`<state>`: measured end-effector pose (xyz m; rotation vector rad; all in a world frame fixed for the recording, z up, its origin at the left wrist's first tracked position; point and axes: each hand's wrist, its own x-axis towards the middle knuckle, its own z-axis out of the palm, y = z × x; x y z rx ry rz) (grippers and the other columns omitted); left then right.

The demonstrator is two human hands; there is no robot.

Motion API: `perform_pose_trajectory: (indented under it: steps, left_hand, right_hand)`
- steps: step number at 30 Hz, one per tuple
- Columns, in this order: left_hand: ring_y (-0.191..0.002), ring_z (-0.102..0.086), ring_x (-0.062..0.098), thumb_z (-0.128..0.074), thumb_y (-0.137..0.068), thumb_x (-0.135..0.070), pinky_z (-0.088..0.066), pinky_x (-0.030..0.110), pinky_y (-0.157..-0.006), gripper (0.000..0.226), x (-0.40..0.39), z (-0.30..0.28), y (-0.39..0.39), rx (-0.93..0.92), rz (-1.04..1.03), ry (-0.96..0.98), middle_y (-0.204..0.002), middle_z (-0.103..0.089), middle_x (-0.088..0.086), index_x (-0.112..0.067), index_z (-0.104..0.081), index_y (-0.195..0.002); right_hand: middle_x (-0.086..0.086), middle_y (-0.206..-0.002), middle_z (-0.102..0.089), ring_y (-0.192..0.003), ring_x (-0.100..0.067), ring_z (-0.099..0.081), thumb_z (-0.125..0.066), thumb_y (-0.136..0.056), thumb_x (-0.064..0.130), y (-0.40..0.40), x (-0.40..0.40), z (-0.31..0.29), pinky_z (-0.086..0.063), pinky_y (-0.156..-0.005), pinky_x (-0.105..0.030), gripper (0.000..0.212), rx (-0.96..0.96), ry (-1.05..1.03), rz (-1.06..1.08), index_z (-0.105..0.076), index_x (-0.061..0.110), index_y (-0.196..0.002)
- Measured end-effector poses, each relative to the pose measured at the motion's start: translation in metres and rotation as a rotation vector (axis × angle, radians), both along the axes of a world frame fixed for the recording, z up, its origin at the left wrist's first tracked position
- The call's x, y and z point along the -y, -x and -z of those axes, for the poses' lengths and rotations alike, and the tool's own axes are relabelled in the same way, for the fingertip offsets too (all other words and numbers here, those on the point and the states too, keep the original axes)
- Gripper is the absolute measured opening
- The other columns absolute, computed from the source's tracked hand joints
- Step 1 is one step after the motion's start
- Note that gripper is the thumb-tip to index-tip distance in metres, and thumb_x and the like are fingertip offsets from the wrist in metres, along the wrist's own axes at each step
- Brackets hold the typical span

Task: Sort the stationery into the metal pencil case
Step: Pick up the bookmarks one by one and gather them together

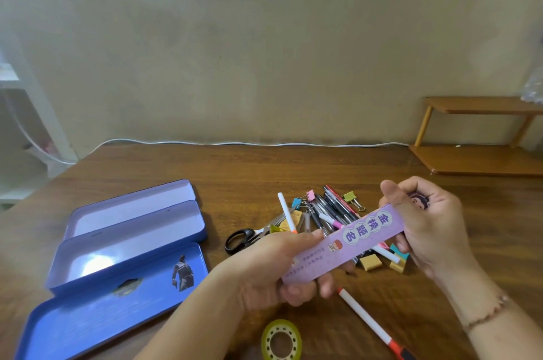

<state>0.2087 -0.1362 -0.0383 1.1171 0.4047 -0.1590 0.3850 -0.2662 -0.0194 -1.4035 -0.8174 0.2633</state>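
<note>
— What are the hands doing?

— Both grip one thing: a flat purple box (346, 242) with printed characters, held in the air above the table (264, 171). The left hand (279, 271) curls round its near, lower end; the right hand (423, 218) pinches its far, upper end.

— How does its length run?

— On a slant, from near-left up to far-right. The pencil case (129, 230) lies open, well to the left, towards the table's left edge, its trays running on much the same slant. The left hand is the nearer one.

— So the move goes leftward?

— I judge so; the box needs carrying left and little turning.

— Anything in between?

— Black scissors (244, 237) lie on the table between box and case, low enough to pass over. Under the box sits the pile (326, 212) of pens and clips, with erasers (379, 262) at its near side. A white marker (367, 318) and a roll of tape (281, 340) lie by the near edge.
</note>
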Motion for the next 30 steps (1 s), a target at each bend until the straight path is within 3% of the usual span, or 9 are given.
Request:
perform_pose_trajectory:
  steps: [3, 7, 10, 12, 14, 17, 21, 25, 30]
  left_hand:
    - [-0.053, -0.03, 0.008, -0.046, -0.091, -0.049, -0.014, 0.02, -0.048, 0.051, -0.001, -0.001, 0.002, 0.014, 0.023, 0.006, -0.079, -0.054, 0.01, -0.009, -0.073, -0.108]
    - [-0.044, -0.034, 0.003, -0.042, -0.093, -0.052, -0.012, 0.019, -0.048, 0.054, -0.004, -0.001, 0.005, 0.024, 0.065, 0.033, -0.067, -0.052, 0.002, -0.009, -0.07, -0.111]
    - [-0.048, -0.055, 0.008, -0.039, -0.097, -0.053, -0.03, 0.013, -0.037, 0.06, -0.005, 0.0, 0.004, 0.073, 0.036, 0.122, -0.085, -0.065, 0.012, -0.006, -0.064, -0.124]
    - [-0.064, -0.07, 0.016, -0.034, -0.098, -0.06, -0.048, 0.016, -0.041, 0.066, -0.006, 0.001, 0.004, 0.147, 0.003, 0.182, -0.11, -0.068, 0.019, -0.008, -0.06, -0.131]
    - [-0.075, -0.074, 0.023, -0.035, -0.095, -0.066, -0.054, 0.021, -0.047, 0.07, -0.009, 0.003, 0.004, 0.21, -0.038, 0.244, -0.124, -0.064, 0.019, -0.01, -0.058, -0.131]
    - [-0.071, -0.074, 0.026, -0.043, -0.093, -0.064, -0.054, 0.024, -0.047, 0.063, -0.01, 0.004, 0.004, 0.26, -0.12, 0.296, -0.118, -0.067, 0.016, -0.012, -0.061, -0.123]
    - [-0.047, -0.062, 0.017, -0.055, -0.089, -0.04, -0.043, 0.017, -0.037, 0.032, -0.008, 0.0, 0.0, 0.193, -0.293, 0.181, -0.101, -0.069, 0.016, -0.014, -0.068, -0.103]
    - [-0.042, -0.052, 0.013, -0.047, -0.098, -0.018, -0.041, 0.014, -0.034, 0.022, -0.007, -0.007, 0.0, 0.191, -0.4, 0.197, -0.094, -0.069, 0.019, -0.003, -0.062, -0.104]
    - [-0.046, -0.051, 0.011, -0.045, -0.101, -0.02, -0.04, 0.013, -0.036, 0.028, -0.005, -0.01, -0.003, 0.307, -0.522, 0.255, -0.093, -0.07, 0.02, 0.0, -0.06, -0.113]
  right_hand:
    - [-0.011, -0.059, -0.066, -0.031, -0.018, -0.048, -0.065, -0.078, 0.036, 0.004, -0.001, 0.0, -0.034, -0.029, -0.018, 0.033, -0.031, -0.036, 0.006, -0.056, 0.006, -0.07]
    - [-0.013, -0.061, -0.066, -0.032, -0.018, -0.048, -0.069, -0.077, 0.032, 0.006, -0.003, 0.001, -0.035, -0.03, -0.017, 0.021, -0.045, -0.061, -0.025, -0.057, 0.019, -0.065]
    - [-0.013, -0.059, -0.065, -0.031, -0.02, -0.045, -0.072, -0.075, 0.026, 0.006, -0.004, 0.001, -0.036, -0.03, -0.018, 0.018, -0.027, -0.052, -0.045, -0.057, 0.024, -0.065]
    - [-0.01, -0.058, -0.065, -0.03, -0.018, -0.045, -0.073, -0.075, 0.024, 0.006, -0.003, -0.001, -0.037, -0.029, -0.018, 0.018, -0.032, -0.043, -0.017, -0.057, 0.022, -0.068]
    - [-0.004, -0.056, -0.065, -0.03, -0.015, -0.045, -0.074, -0.077, 0.023, 0.003, -0.002, -0.002, -0.038, -0.03, -0.017, 0.019, -0.032, -0.04, 0.034, -0.056, 0.018, -0.072]
    - [-0.005, -0.058, -0.066, -0.031, -0.015, -0.048, -0.074, -0.08, 0.025, 0.003, -0.004, 0.001, -0.04, -0.031, -0.019, 0.02, -0.052, -0.037, 0.106, -0.056, 0.017, -0.075]
    - [-0.011, -0.052, -0.06, -0.03, -0.021, -0.046, -0.067, -0.086, 0.017, 0.01, -0.007, 0.007, -0.04, -0.037, -0.026, 0.018, -0.089, -0.08, 0.033, -0.054, 0.018, -0.074]
    - [-0.014, -0.064, -0.062, -0.037, -0.023, -0.049, -0.062, -0.088, 0.018, 0.014, -0.003, -0.001, -0.042, -0.037, -0.026, 0.007, -0.175, -0.131, -0.092, -0.055, 0.018, -0.089]
    - [-0.016, -0.081, -0.068, -0.056, -0.023, -0.061, -0.065, -0.08, 0.038, 0.018, 0.001, -0.009, -0.05, -0.042, -0.025, 0.036, -0.428, -0.166, -0.15, -0.048, 0.016, -0.103]
